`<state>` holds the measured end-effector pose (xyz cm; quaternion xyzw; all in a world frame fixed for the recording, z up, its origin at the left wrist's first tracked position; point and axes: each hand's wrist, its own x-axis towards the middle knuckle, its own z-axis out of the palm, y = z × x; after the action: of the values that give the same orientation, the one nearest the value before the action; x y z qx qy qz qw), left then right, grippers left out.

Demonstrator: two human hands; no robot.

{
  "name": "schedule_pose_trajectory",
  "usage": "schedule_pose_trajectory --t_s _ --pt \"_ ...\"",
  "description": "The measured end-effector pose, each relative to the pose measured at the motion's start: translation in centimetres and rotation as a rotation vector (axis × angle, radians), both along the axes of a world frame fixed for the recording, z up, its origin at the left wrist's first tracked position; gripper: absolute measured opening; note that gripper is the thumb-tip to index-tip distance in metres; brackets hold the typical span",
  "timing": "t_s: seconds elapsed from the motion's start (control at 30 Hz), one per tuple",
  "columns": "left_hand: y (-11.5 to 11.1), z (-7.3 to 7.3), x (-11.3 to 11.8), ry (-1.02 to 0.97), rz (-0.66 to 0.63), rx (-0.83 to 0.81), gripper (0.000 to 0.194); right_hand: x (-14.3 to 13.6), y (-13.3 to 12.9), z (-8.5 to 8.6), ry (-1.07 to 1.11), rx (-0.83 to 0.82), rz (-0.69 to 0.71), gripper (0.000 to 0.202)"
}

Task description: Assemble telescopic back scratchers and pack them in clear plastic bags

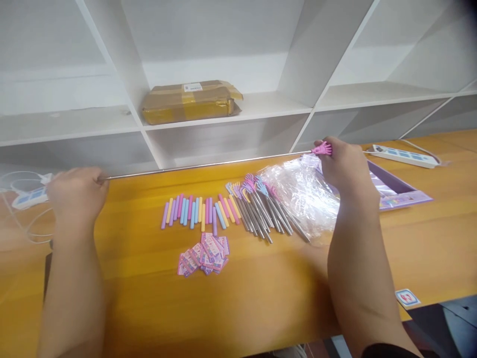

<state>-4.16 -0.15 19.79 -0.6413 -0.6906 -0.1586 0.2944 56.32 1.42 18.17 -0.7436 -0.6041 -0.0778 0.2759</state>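
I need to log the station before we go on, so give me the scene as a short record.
Left hand: closed on the metal end of a back scratcher
Right hand: holding its pink hand-shaped head
Back scratcher: extended, held above the table
Loose parts: coloured tubes in a rough row
Beside them: pile of metal rods with hand-shaped heads
Nearer: printed cards, overlapping
Right side: clear plastic, purple box
Shelf: taped carton

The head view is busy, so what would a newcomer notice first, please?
Probably the long metal rod stretched between the left hand and the right hand, where a pink claw tips it. Next comes the row of colourful sticks on the table, beside the clawed metal rods.
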Motion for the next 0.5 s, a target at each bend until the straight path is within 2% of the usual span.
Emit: schedule_pose_trajectory --t_s 0.17,0.33,0.5 --pt "0.1 0.0 0.0 0.010 0.080 -0.004 0.019 -0.1 -0.3 0.2 -0.052 -0.027 -0.041 0.037" --pt "0.2 0.0 -0.1 0.059 0.124 0.006 0.022 1.0 -0.2 0.0 -0.013 -0.034 -0.037 0.038" --pt "0.1 -0.1 -0.3 -0.043 0.144 0.050 0.020 2.0 -0.3 0.1 0.021 -0.040 -0.036 0.034"
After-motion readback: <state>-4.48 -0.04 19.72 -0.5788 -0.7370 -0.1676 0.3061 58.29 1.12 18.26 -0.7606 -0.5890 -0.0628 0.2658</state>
